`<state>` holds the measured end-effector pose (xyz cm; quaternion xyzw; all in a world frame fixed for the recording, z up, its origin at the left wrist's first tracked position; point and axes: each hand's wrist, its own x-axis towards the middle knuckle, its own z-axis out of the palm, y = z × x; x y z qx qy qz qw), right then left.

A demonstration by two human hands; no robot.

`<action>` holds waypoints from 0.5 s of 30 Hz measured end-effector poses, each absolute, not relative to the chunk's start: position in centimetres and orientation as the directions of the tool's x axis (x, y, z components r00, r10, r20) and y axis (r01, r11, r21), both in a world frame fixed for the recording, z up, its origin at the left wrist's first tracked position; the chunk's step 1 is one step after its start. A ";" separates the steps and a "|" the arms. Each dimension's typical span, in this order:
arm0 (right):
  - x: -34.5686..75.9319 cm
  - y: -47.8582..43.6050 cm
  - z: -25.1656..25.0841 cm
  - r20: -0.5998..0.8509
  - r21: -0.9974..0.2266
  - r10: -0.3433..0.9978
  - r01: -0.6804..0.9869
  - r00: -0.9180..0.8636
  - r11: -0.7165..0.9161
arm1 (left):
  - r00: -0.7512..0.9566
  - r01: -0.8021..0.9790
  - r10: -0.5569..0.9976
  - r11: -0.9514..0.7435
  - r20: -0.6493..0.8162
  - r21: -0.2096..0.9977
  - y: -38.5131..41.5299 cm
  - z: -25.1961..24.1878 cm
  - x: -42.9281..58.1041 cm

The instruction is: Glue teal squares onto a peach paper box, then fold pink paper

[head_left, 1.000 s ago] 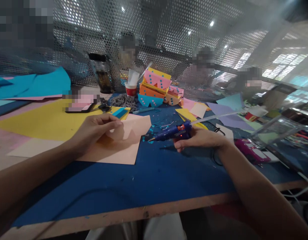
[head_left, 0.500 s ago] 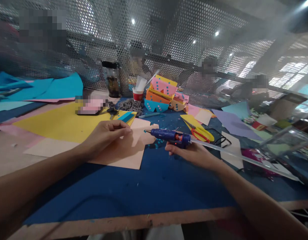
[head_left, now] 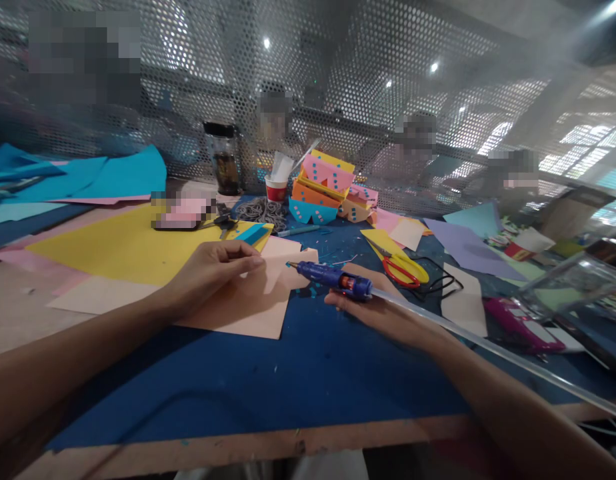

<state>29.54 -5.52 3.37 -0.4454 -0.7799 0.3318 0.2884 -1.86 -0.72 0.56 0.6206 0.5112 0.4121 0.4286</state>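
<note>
Pinched between the thumb and fingers of my left hand (head_left: 213,270) is a strip of peach paper (head_left: 295,256), standing out to the right. A larger flat sheet of peach paper (head_left: 253,317) lies beneath that hand. My right hand (head_left: 375,307) is wrapped round a dark blue glue gun (head_left: 331,275), its nozzle pointing left at the strip. Whether the nozzle touches the paper I cannot tell; a tiny blue bit shows at its tip. From the gun's back a long clear glue stick (head_left: 468,343) runs down to the right, above my forearm.
Red-handled scissors (head_left: 401,270) lie on yellow paper to the right, beside a black cord (head_left: 445,283). Behind stand folded paper shapes (head_left: 321,190), a paper cup (head_left: 277,189) and a dark-lidded bottle (head_left: 224,160). A magenta device (head_left: 525,327) lies right. A perforated metal screen (head_left: 338,87) closes the back.
The glue gun has tilted, its back end and glue stick swinging downward and the nozzle shifting slightly left. My right hand moved a little left with it. My left hand stays put.
</note>
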 end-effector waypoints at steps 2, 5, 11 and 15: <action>29.5 -5.5 3.5 0.156 -0.761 0.884 0.517 -0.441 0.392 | 0.138 0.273 0.989 -0.096 0.059 0.957 -0.8 0.6 -1.8; 29.5 -5.5 3.5 0.170 -0.745 0.873 0.520 -0.458 0.418 | 0.134 0.269 0.990 -0.075 0.040 0.960 -0.9 0.8 -1.7; 29.5 -5.3 3.3 0.221 -0.695 0.849 0.533 -0.481 0.483 | 0.139 0.276 0.989 -0.088 0.051 0.957 -0.8 0.9 -1.6; 29.4 -5.2 3.1 0.247 -0.670 0.836 0.536 -0.491 0.513 | 0.129 0.287 0.991 -0.079 0.044 0.955 -0.7 0.8 -1.7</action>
